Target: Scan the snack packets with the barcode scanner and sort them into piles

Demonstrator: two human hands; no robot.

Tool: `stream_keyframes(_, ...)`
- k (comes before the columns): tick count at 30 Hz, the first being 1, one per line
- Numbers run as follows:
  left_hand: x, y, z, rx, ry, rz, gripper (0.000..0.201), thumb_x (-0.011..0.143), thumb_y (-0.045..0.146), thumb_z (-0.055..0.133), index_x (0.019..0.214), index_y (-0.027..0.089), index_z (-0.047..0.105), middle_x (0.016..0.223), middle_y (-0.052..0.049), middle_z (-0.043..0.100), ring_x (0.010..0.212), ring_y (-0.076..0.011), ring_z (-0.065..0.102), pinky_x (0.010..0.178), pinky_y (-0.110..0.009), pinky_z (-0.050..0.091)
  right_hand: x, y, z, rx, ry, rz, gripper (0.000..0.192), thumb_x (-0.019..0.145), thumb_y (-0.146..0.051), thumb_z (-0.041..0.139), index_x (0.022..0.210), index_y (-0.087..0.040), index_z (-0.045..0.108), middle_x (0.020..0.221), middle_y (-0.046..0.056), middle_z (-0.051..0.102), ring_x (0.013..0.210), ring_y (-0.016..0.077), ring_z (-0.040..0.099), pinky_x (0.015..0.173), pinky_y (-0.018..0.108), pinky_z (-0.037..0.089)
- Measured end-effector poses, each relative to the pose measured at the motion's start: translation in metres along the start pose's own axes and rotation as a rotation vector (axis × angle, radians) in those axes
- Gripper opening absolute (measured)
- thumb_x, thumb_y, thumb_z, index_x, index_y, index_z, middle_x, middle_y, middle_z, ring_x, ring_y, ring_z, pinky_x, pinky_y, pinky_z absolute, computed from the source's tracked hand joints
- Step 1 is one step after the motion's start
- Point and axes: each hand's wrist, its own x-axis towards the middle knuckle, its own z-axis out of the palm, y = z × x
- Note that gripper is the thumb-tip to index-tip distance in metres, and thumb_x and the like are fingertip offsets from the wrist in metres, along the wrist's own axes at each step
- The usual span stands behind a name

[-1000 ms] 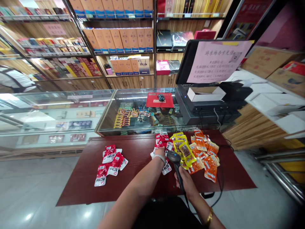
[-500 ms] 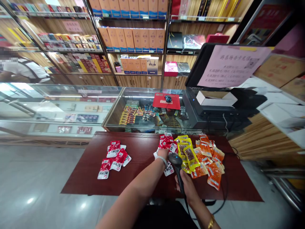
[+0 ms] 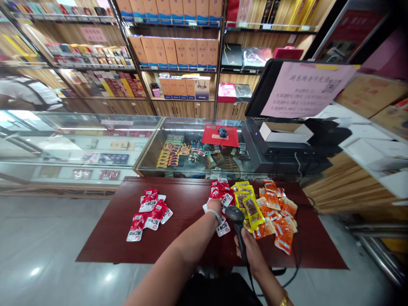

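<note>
My right hand [image 3: 251, 248] is wrapped round the handle of a black barcode scanner [image 3: 235, 216], its head turned toward the packets. My left hand [image 3: 214, 205] reaches onto the middle pile of red and white snack packets [image 3: 219, 187] and touches it. Its fingers are mostly hidden by the hand itself and the packets. Just right of that pile lie yellow snack packets [image 3: 253, 211], beside a heap of orange snack packets [image 3: 283, 229]. A separate group of red and white packets [image 3: 137, 222] rests on the left side of the table.
The dark red table [image 3: 102, 238] stands against a glass display counter [image 3: 149, 140]. On the counter are a mouse [image 3: 222, 132] on a red mat and a monitor [image 3: 263, 85] with a pink paper notice. The scanner cable [image 3: 298, 263] hangs at right. A person [image 3: 35, 91] is at far left.
The whole view has shifted slightly. My left hand stays at the middle red packets with only a slight movement. My right hand keeps the scanner in nearly the same position.
</note>
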Motion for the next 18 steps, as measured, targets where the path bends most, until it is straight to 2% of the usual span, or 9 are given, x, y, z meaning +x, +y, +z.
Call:
stream_keyframes(3, -0.018, -0.01, -0.036, 0.018, -0.009, 0.081, 0.023, 0.082, 0.031, 0.063, 0.066, 0.015, 0.059, 0.054, 0.001, 0.054, 0.046, -0.0096, 0.046, 0.049, -0.023, 0.039, 0.002, -0.005, 0.01, -0.032, -0.031, -0.01, 0.053, 0.074, -0.074, 0.06, 0.071, -0.022, 0.048, 0.056, -0.006, 0.049, 0.039, 0.0067, 0.04, 0.038, 0.02, 0.03)
stream_keyframes(6, -0.035, -0.019, -0.082, 0.047, -0.008, 0.148, 0.025, 0.077, 0.033, 0.068, 0.062, 0.014, 0.062, 0.054, 0.001, 0.054, 0.049, -0.0089, 0.045, 0.051, -0.023, 0.036, 0.004, -0.01, 0.032, -0.073, -0.099, -0.019, 0.05, 0.074, -0.071, 0.062, 0.076, -0.022, 0.052, 0.059, -0.005, 0.051, 0.043, 0.008, 0.043, 0.04, 0.021, 0.033)
stream_keyframes(10, -0.049, -0.025, -0.147, 0.217, 0.046, 0.246, 0.029, 0.078, 0.036, 0.065, 0.058, 0.015, 0.061, 0.05, 0.002, 0.051, 0.048, -0.009, 0.041, 0.052, -0.024, 0.032, 0.008, -0.014, 0.076, -0.158, -0.269, -0.026, 0.051, 0.075, -0.071, 0.062, 0.085, -0.022, 0.054, 0.059, -0.007, 0.051, 0.039, 0.0065, 0.04, 0.038, 0.02, 0.031)
stream_keyframes(13, -0.056, -0.027, -0.191, 0.329, 0.096, 0.307, 0.031, 0.08, 0.035, 0.061, 0.056, 0.016, 0.061, 0.052, -0.001, 0.055, 0.052, -0.0117, 0.048, 0.055, -0.025, 0.034, 0.009, -0.012, 0.112, -0.248, -0.402, -0.028, 0.053, 0.073, -0.073, 0.061, 0.088, -0.021, 0.055, 0.055, -0.008, 0.049, 0.035, 0.0068, 0.039, 0.035, 0.021, 0.03)
stream_keyframes(18, -0.065, -0.042, -0.258, 0.32, 0.244, 0.27, 0.028, 0.079, 0.031, 0.063, 0.055, 0.016, 0.059, 0.057, -0.003, 0.059, 0.058, -0.0139, 0.053, 0.058, -0.025, 0.036, 0.005, 0.002, 0.162, -0.352, -0.61, -0.01, 0.057, 0.078, -0.069, 0.059, 0.107, -0.021, 0.057, 0.057, -0.008, 0.048, 0.036, 0.0077, 0.04, 0.036, 0.021, 0.032)
